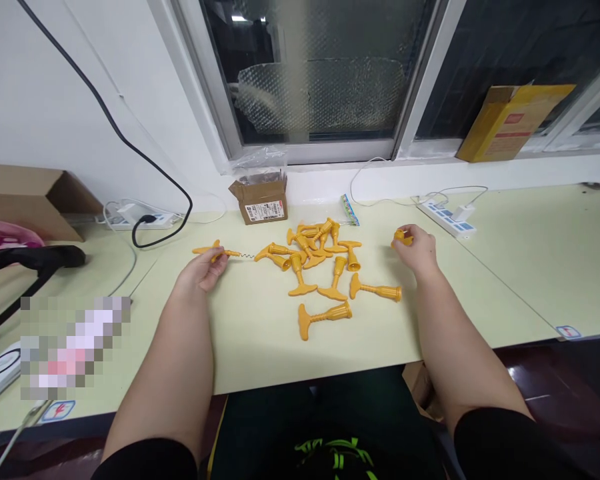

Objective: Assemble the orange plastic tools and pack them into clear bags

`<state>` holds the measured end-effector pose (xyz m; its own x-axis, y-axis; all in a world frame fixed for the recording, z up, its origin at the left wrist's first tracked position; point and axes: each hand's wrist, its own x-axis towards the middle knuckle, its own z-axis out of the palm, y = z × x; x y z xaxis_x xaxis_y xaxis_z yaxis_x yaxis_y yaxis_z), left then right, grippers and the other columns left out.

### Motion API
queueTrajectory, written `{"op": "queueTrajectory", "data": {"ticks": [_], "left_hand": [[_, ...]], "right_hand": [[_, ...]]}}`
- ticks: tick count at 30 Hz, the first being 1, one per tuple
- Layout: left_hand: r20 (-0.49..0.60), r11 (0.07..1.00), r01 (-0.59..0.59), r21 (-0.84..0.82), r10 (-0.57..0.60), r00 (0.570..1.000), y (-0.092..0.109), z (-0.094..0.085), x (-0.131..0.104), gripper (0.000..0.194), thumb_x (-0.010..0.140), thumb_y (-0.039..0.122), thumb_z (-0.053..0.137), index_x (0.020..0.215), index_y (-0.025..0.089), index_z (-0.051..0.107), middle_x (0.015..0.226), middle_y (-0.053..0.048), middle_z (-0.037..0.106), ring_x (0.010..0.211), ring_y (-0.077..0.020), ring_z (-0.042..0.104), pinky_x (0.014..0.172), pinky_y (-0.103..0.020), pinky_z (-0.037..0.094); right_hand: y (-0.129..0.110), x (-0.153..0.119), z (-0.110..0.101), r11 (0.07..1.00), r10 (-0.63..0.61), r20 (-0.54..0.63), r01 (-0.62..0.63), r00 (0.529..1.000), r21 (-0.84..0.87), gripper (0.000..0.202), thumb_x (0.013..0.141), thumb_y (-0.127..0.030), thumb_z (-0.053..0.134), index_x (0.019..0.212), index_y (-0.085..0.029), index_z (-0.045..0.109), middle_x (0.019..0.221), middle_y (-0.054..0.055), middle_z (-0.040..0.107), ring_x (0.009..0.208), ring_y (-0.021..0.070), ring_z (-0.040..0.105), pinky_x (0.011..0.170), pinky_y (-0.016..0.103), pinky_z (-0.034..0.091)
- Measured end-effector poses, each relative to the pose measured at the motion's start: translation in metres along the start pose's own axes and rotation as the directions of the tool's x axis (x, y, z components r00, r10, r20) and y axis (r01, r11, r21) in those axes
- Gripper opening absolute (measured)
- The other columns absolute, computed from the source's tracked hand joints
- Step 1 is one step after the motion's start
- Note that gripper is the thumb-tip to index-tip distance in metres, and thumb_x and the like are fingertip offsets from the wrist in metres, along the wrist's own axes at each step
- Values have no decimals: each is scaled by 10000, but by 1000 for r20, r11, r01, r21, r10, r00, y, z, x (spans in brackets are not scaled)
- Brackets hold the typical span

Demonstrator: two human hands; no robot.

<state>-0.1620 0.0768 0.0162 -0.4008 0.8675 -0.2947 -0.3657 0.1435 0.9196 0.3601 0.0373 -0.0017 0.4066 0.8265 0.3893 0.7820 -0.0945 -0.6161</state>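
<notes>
My left hand (pixel 207 269) is closed on a yellow T-handled corkscrew (pixel 233 253), whose bare metal spiral points right toward the pile. Off to the right, my right hand (pixel 418 250) pinches a small yellow plastic part (pixel 401 237), partly hidden by the fingers; it looks like a corkscrew sleeve. Between the hands lies a loose pile of several yellow corkscrews (pixel 313 248), their spirals covered by ribbed sleeves. Closer to me, one corkscrew (pixel 325 317) lies apart on the table, with another corkscrew (pixel 377 289) to its upper right.
Behind the pile stands an open cardboard box (pixel 263 200) beside a clear plastic bag (pixel 325 212). Power strips (pixel 447 219) with cables lie along the wall. A black cable (pixel 125 137) hangs at left. The pale table (pixel 280 367) ends at its front edge near my body.
</notes>
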Motion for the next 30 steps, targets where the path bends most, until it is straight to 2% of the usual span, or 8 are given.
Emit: {"op": "queueTrajectory", "data": {"ticks": [6, 10, 14, 17, 20, 23, 26, 30], "left_hand": [[-111, 962, -179, 204, 205, 972, -6, -19, 14, 545, 693, -22, 770, 1089, 211, 477, 858, 7, 671, 654, -78, 652, 603, -166, 539], [-53, 769, -370, 521, 462, 885, -13, -32, 23, 611, 740, 110, 795, 1198, 230, 409, 797, 50, 635, 656, -104, 645, 652, -216, 525], [27, 625, -372, 686, 489, 872, -19, -33, 31, 490, 770, 146, 758, 1167, 212, 477, 826, 42, 626, 698, -124, 626, 680, -244, 496], [26, 576, -362, 732, 508, 861, -18, -31, 33, 463, 763, 141, 751, 1152, 218, 512, 851, 31, 626, 730, -139, 615, 703, -255, 475], [27, 531, -343, 775, 514, 857, -16, -31, 30, 487, 741, 132, 758, 1160, 233, 533, 882, 7, 662, 767, -169, 629, 716, -274, 466], [62, 478, -332, 813, 496, 866, -15, -30, 26, 486, 709, 174, 804, 1127, 228, 561, 936, -25, 698, 798, -186, 650, 737, -288, 481], [129, 387, -325, 863, 454, 882, -15, -28, 24, 427, 680, 241, 838, 1034, 211, 602, 951, -48, 695, 797, -194, 639, 761, -307, 491], [145, 321, -310, 895, 448, 882, -13, -25, 20, 347, 696, 213, 801, 990, 205, 618, 955, -74, 657, 840, -232, 624, 817, -366, 495]], "right_hand": [[15, 4, -2, 966, 234, 145, -212, 961, -151, 345, 651, -316, 726, 985, -243, 680, 987, 102, 734, 1016, 333, 588, 839, 432, 450], [14, 3, 2, 939, 299, 165, -258, 940, -230, 419, 653, -313, 742, 1056, -248, 650, 1092, 119, 680, 961, 305, 614, 810, 425, 460], [1, -3, 4, 986, 87, 0, -86, 996, -141, 409, 719, -404, 710, 1079, -226, 633, 1060, 109, 612, 980, 291, 578, 850, 420, 451], [-15, -12, 3, 986, -147, 128, 134, 981, 103, 326, 780, -484, 680, 967, -223, 621, 798, 3, 510, 762, 203, 518, 734, 340, 432], [-28, -22, -2, 944, -281, 509, 139, 814, 298, 386, 754, -558, 738, 897, -228, 598, 672, -65, 394, 611, 137, 400, 597, 278, 356], [-31, -28, -9, 968, -235, 732, 88, 639, 234, 457, 640, -545, 843, 868, -235, 595, 660, -73, 439, 589, 126, 415, 547, 264, 342], [-28, -29, -12, 990, -136, 811, 54, 570, 128, 480, 552, -496, 899, 853, -233, 634, 705, -40, 574, 619, 146, 517, 553, 273, 403], [-24, -27, -11, 992, -126, 863, 63, 489, 110, 322, 584, -436, 869, 765, -226, 705, 732, 9, 690, 654, 181, 601, 582, 296, 460]]}}
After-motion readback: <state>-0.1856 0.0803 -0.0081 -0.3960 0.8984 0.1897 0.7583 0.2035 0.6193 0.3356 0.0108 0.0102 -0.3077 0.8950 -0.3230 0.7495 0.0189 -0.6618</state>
